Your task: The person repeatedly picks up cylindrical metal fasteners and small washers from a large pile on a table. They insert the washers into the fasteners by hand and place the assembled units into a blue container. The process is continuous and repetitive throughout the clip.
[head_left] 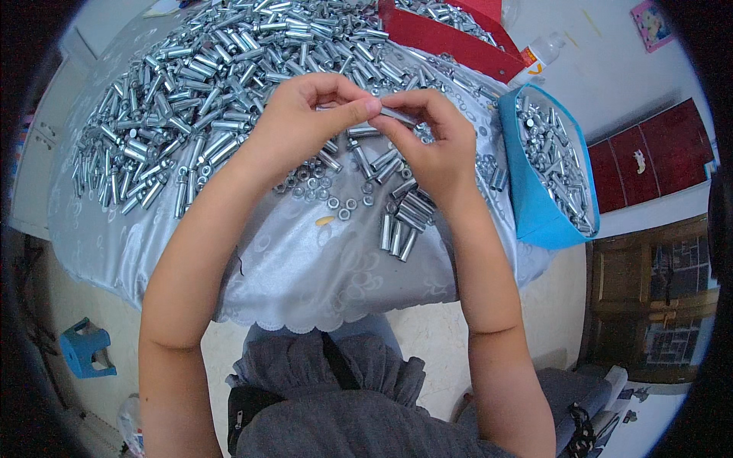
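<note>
Both hands meet above the table, fingertips together. My right hand point(443, 145) is closed around a silver metal sleeve anchor point(398, 117), held nearly level between thumb and fingers. My left hand point(301, 114) pinches at the left end of that anchor; whatever is between its thumb and finger is hidden. Under and in front of the hands lie loose hex nuts point(344, 214) and a small group of metal sleeves point(396, 237). Behind them spreads a large heap of shiny sleeve anchors point(206, 72).
A silvery patterned cloth point(282, 282) covers the table. At the right edge stands a blue fabric bin point(546, 217) full of metal anchors. Toward the back are a red box point(450, 42) holding more parts and a plastic bottle point(540, 55). A blue stool point(85, 349) stands on the floor at left.
</note>
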{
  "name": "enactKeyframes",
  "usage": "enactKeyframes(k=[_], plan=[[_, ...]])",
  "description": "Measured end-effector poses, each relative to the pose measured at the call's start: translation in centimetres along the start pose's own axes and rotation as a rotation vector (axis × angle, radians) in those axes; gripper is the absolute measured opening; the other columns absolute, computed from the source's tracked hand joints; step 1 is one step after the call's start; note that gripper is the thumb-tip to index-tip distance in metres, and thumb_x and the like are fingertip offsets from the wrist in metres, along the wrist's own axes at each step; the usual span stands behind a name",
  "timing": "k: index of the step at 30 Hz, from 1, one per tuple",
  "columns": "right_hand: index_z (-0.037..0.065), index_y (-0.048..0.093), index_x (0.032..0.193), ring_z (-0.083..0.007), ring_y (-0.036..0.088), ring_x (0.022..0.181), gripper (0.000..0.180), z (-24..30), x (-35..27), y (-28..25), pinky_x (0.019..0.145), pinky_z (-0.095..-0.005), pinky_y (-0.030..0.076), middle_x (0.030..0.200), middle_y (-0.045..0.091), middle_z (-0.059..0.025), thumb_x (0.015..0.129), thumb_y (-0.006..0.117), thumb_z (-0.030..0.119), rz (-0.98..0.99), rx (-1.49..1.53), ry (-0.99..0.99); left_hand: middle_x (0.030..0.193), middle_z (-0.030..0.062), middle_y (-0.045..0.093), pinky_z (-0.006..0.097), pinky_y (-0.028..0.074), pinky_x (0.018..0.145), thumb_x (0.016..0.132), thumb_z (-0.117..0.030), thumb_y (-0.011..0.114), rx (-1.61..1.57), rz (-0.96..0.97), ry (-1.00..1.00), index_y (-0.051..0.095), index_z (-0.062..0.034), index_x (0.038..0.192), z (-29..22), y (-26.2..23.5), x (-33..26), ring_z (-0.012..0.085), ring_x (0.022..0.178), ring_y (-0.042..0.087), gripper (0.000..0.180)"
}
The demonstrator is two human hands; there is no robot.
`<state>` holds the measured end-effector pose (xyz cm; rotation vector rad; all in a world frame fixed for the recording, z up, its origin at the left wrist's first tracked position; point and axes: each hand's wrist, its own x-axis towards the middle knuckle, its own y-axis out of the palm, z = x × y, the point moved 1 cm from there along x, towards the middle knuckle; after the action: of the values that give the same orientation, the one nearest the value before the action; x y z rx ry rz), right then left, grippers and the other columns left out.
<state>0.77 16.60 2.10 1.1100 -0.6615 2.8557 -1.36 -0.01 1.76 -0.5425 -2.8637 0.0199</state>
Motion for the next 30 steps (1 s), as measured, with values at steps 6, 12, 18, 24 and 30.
enactKeyframes(k=[6, 12, 18, 24, 30], plan=[[0.003, 0.061, 0.084, -0.0187, 0.059, 0.068, 0.018, 0.6, 0.2, -0.2, 0.059, -0.0256, 0.048, 0.079, 0.06, -0.0083, 0.068, 0.069, 0.006, 0.096, -0.146, -0.162, 0.078, -0.0063, 0.051, 0.016, 0.033, 0.055, 0.084, -0.025, 0.058, -0.058, 0.145, -0.079, 0.053, -0.0092, 0.093, 0.6, -0.2, -0.1, 0.0014, 0.065, 0.042, 0.019], [0.005, 0.059, 0.095, -0.0239, 0.058, 0.073, 0.031, 0.7, -0.3, 0.3, 0.065, -0.0291, 0.048, 0.083, 0.06, -0.0097, 0.065, 0.064, 0.0, 0.142, -0.14, -0.206, 0.102, 0.0014, 0.05, 0.023, 0.038, 0.081, 0.085, -0.03, 0.055, -0.078, 0.274, -0.103, 0.046, -0.0047, 0.113, 0.1, 0.7, -1.1, 0.0079, 0.093, 0.046, 0.039], [0.008, 0.054, 0.11, -0.0273, 0.054, 0.08, 0.055, 1.4, -0.2, 0.3, 0.073, -0.0332, 0.045, 0.088, 0.059, -0.0092, 0.057, 0.065, -0.001, 0.224, -0.158, -0.226, 0.116, 0.0057, 0.048, 0.026, 0.033, 0.093, 0.088, -0.038, 0.048, -0.124, 0.389, -0.15, 0.038, -0.0005, 0.124, -0.4, 1.6, -1.4, 0.0123, 0.107, 0.043, 0.053], [0.009, 0.05, 0.116, -0.0205, 0.051, 0.081, 0.058, 1.7, -0.1, 0.3, 0.073, -0.03, 0.043, 0.091, 0.058, -0.0062, 0.061, 0.07, 0.005, 0.106, -0.108, -0.202, 0.103, 0.0038, 0.054, 0.023, 0.04, 0.081, 0.088, -0.038, 0.048, -0.298, 0.164, -0.191, 0.047, -0.0019, 0.115, -0.6, 2.0, -1.5, 0.0101, 0.094, 0.049, 0.045], [0.006, 0.06, 0.1, -0.0136, 0.05, 0.07, 0.031, -0.7, 0.8, -2.3, 0.064, -0.0272, 0.041, 0.079, 0.059, -0.0048, 0.071, 0.068, 0.017, 0.079, -0.097, 0.216, 0.068, -0.006, 0.04, 0.018, 0.03, 0.051, 0.088, -0.032, 0.05, -0.234, 0.005, -0.322, 0.055, -0.0073, 0.099, -0.4, 0.9, -0.7, 0.0028, 0.058, 0.035, 0.027]])
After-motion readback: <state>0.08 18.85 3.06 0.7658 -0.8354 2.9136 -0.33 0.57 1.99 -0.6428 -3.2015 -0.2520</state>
